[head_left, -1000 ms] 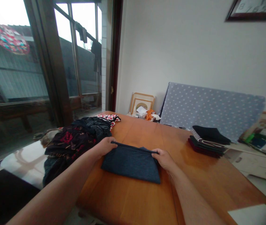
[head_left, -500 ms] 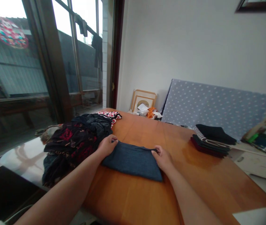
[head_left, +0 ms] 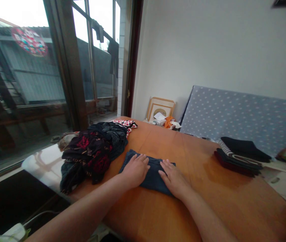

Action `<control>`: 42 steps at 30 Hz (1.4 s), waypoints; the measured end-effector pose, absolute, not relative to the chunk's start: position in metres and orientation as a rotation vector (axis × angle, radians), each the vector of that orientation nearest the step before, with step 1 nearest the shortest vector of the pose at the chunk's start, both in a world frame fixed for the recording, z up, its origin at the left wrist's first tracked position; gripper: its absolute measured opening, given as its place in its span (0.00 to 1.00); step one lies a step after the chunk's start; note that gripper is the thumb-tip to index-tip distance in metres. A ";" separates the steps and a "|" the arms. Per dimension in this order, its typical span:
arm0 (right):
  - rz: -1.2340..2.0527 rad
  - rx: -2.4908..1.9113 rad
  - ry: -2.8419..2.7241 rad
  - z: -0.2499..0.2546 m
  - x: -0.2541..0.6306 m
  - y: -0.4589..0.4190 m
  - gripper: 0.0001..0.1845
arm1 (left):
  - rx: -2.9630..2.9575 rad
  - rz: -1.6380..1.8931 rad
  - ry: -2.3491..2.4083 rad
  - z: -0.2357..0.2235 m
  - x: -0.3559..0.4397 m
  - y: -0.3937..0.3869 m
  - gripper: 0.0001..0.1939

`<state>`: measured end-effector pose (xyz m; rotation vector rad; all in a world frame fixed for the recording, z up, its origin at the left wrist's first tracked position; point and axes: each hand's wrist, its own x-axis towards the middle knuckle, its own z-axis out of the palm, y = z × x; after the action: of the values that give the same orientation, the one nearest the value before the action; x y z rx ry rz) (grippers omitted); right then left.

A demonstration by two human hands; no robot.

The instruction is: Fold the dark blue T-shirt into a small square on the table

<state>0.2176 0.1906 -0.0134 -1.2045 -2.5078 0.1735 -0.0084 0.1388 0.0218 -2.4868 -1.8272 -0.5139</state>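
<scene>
A folded navy fabric garment [head_left: 152, 174] lies on the orange wooden table [head_left: 223, 201], now a compact bundle. My left hand [head_left: 135, 170] rests flat on its left half, and my right hand [head_left: 174, 179] rests flat on its right half. Neither hand grips the cloth, and together they hide much of it. To the left, a heap of dark floral clothing [head_left: 91, 154] lies close to my left hand, with a red-and-white patterned cloth [head_left: 125, 124] at its far end.
A stack of folded dark clothes [head_left: 239, 158] sits at the table's right side. Behind the table lean a polka-dot board [head_left: 244, 122] and picture frames [head_left: 160, 109] beside small clutter. A tall window [head_left: 95, 60] runs along the left, and a white plug adapter [head_left: 13, 232] lies low at left.
The navy garment has been folded over into a smaller bundle. My hands have gone from pinching its top edge to lying flat on it. The view has shifted slightly.
</scene>
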 end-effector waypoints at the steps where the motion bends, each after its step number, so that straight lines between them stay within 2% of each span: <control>1: 0.186 -1.233 -2.540 -0.018 0.218 0.192 0.37 | -2.489 -0.473 -1.831 0.018 -0.007 0.140 0.24; 5: 0.226 -1.327 -2.594 -0.025 0.221 0.194 0.43 | -2.501 -0.369 -1.894 0.012 -0.013 0.149 0.30; 9: 0.229 -1.378 -2.603 -0.025 0.220 0.192 0.45 | -2.539 -0.354 -1.935 0.014 -0.024 0.155 0.37; 12: 0.237 -1.379 -2.603 -0.025 0.219 0.192 0.45 | -2.589 -0.367 -1.939 0.015 -0.032 0.157 0.38; 15: 0.238 -1.371 -2.615 -0.025 0.219 0.192 0.45 | -2.591 -0.489 -1.933 0.015 -0.040 0.160 0.34; 19: 0.232 -1.357 -2.612 -0.024 0.220 0.192 0.45 | -2.178 -0.821 -2.141 0.022 -0.058 0.168 0.21; 22: 0.239 -1.338 -2.576 -0.025 0.221 0.192 0.44 | -1.947 -0.812 -2.350 0.023 -0.073 0.174 0.16; 28: 0.258 -1.314 -2.556 -0.027 0.221 0.193 0.43 | -1.909 -0.735 -2.491 0.011 -0.081 0.179 0.13; 34: 0.240 -1.308 -2.561 -0.025 0.221 0.192 0.43 | -1.898 -0.908 -2.164 0.021 -0.069 0.177 0.12; 39: 0.248 -1.312 -2.551 -0.023 0.221 0.192 0.43 | -1.876 -0.625 -2.361 0.021 -0.069 0.177 0.12; 42: 0.259 -1.303 -2.540 -0.020 0.221 0.193 0.44 | -1.876 -0.586 -2.312 0.025 -0.060 0.172 0.16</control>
<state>0.2210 0.1929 -0.0196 -1.3033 -2.5399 0.2587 -0.0601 0.1724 0.0248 -1.8756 -2.3116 -0.5862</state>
